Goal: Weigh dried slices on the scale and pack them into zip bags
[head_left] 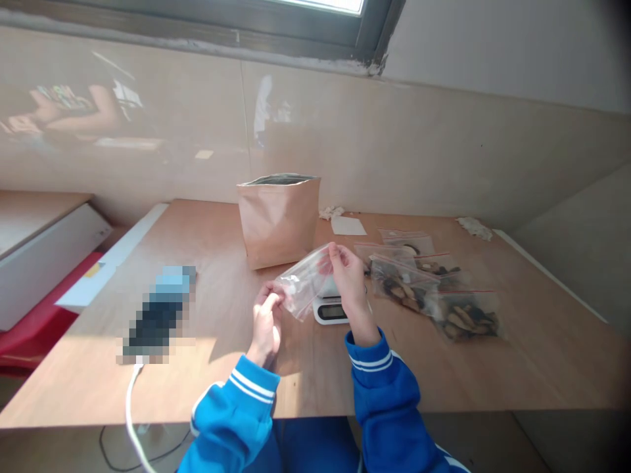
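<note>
Between my hands a clear plastic zip bag [306, 284] is stretched on a slant, with no contents that I can make out. My left hand [267, 318] pinches its lower left end. At the upper right end my right hand [349, 279] grips it between thumb and fingers. Partly hidden behind the bag and my right hand is a small white digital scale [329, 314] with a grey display. A brown paper pouch [280, 223] stands upright just beyond the bag, its top gaping. To the right lie several zip bags [466, 318] holding dark and tan dried pieces.
A blurred-out phone-like object [160, 315] lies at the left with a white cable [131, 407] running off the table's front edge. White paper [348, 226] and crumpled tissue [474, 228] lie near the wall. A red stool [44, 322] stands left of the table [315, 394].
</note>
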### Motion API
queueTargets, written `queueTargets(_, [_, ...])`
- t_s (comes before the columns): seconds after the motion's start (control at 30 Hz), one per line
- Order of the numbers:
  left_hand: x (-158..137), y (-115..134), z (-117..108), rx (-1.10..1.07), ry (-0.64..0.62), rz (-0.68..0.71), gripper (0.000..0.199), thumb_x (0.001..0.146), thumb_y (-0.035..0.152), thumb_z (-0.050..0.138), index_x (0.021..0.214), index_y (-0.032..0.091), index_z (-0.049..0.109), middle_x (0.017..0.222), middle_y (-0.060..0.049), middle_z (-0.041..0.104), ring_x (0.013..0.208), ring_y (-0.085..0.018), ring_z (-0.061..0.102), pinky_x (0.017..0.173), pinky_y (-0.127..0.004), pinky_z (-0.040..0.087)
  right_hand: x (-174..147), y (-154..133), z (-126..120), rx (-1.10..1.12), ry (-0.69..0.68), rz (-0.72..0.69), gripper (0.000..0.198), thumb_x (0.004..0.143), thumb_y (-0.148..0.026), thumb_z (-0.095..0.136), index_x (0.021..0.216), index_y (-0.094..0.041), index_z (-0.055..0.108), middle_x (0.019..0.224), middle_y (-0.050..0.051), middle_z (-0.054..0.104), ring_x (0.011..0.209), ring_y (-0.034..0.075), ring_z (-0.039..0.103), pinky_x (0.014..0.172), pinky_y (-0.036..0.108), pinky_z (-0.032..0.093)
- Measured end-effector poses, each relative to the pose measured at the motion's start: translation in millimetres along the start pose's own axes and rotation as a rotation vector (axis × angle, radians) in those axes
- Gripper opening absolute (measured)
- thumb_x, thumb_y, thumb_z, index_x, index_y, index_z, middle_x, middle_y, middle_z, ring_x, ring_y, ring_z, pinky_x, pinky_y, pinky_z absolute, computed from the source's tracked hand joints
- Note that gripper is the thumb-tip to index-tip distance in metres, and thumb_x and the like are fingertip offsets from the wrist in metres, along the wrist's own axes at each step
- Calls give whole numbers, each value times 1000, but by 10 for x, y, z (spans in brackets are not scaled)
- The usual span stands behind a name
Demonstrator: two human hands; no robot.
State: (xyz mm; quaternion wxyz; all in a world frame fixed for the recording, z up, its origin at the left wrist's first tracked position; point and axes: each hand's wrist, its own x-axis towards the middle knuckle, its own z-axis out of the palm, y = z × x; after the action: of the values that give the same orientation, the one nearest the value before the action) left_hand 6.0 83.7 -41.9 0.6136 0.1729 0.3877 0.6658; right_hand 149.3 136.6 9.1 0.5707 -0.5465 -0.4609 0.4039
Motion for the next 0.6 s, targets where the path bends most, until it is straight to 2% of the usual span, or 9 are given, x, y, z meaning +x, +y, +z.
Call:
queueTargets(0.07, [-52,13,7,10,-9,-5,22,63,17,67,82,17,56,78,3,64,72,-11,59,70,-22,45,-121,36,16,49,12,47,49,79,-70,51,93,-23,58,91,8,70,76,22,68,59,33,55])
queueTargets(0.17, [-129,27,-38,42,-23,-11,27,65,18,70,88,19,55,84,1,67,81,-14,64,76,-25,48,-401,127,68,112,-110,175,50,75,-62,62,107,-24,53,109,10,66,85,23,68,59,33,58])
queueTargets(0.27, [-208,77,-121,90,-29,-45,32,65,21,73,92,20,55,88,-1,69,79,-17,67,73,-29,52,-635,199,65,142,-272,278,49,66,-45,77,103,-23,55,102,7,65,70,19,67,51,30,54])
queueTargets(0.37, [-306,185,-202,162,34,-37,37,60,21,76,91,19,56,89,-3,70,74,-20,69,65,-29,54,-746,214,-15,229,-277,290,44,62,-34,81,95,-24,53,89,0,63,58,13,61,48,27,50])
queueTargets(0.5, [-452,277,-333,257,96,24,46,60,20,75,101,20,54,90,-6,70,74,-22,70,60,-28,53,-836,224,-89,280,-299,266,42,64,-32,80,93,-25,50,84,-1,63,60,13,61,48,25,47])
queueTargets(0.6, [-526,238,-495,431,150,46,45,67,21,69,108,21,52,98,-9,68,84,-25,70,67,-33,55,-895,279,-132,160,-322,228,43,67,-38,77,99,-25,51,84,2,63,62,16,61,47,27,49])
